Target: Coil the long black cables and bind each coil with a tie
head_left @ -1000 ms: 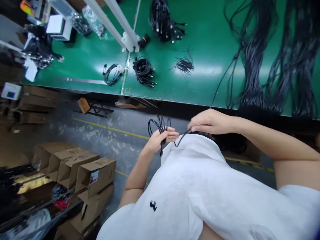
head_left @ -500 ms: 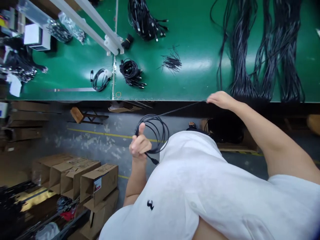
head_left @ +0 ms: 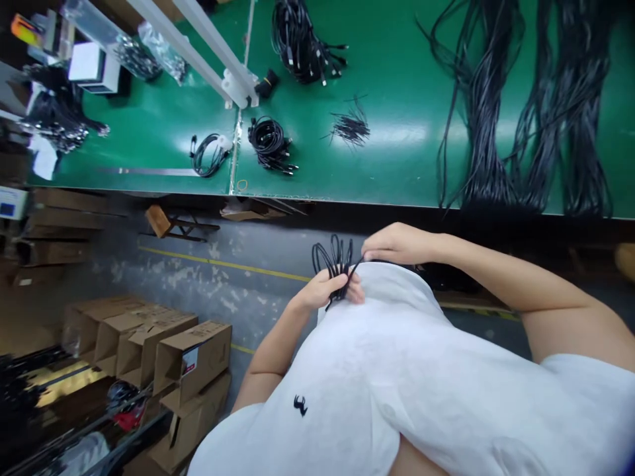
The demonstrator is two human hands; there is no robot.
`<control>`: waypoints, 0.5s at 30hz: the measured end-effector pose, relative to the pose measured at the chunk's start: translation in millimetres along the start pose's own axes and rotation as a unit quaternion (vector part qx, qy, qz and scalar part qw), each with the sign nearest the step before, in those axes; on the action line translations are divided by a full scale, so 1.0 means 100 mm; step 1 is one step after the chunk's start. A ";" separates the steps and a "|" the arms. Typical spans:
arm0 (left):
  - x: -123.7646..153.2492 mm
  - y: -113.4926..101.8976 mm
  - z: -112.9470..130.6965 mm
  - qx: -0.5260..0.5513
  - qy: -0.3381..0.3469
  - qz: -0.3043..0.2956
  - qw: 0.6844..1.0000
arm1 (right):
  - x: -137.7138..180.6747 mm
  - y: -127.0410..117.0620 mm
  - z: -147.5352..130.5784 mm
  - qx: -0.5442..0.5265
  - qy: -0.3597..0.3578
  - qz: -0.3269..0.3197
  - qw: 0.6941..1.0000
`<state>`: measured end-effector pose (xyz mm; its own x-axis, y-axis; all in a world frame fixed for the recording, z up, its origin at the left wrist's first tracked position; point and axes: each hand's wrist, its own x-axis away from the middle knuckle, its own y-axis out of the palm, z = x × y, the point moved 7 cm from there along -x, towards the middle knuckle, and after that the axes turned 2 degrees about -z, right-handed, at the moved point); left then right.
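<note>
A looped black cable (head_left: 336, 256) is gripped in my left hand (head_left: 330, 289), in front of the white shirt. Its loops stand up above the thumb and fingers. Close by on the right, my right hand (head_left: 391, 244) pinches a stretch of the same cable that runs to the coil. Both hands are below the front edge of the green table (head_left: 387, 178). The fingertips of the left hand are partly covered by the loops.
Long black cable bundles (head_left: 489, 125) lie on the table's right. Coiled cables (head_left: 270, 144), a bigger cable bunch (head_left: 302, 43) and thin black ties (head_left: 351, 127) lie further left. Cardboard boxes (head_left: 193, 357) and a wooden stool (head_left: 159, 221) stand on the floor.
My right hand has come in from the table edge to beside the left hand, bringing the cable end nearer. My left hand has moved right and turned, with the coil now seen more edge-on.
</note>
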<state>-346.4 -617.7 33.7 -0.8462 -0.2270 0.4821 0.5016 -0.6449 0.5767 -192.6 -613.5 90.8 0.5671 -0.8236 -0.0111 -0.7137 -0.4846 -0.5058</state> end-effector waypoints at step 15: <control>0.91 -0.61 0.80 0.154 0.234 0.225 0.933 | 1.08 -0.03 2.01 0.202 0.339 0.086 0.915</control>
<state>-439.8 -540.8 94.8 -0.4874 -0.7646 0.4216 0.7918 -0.1836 0.5825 -46.4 -641.8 -81.9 -0.0217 -0.9376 0.3471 -0.4801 -0.2948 -0.8262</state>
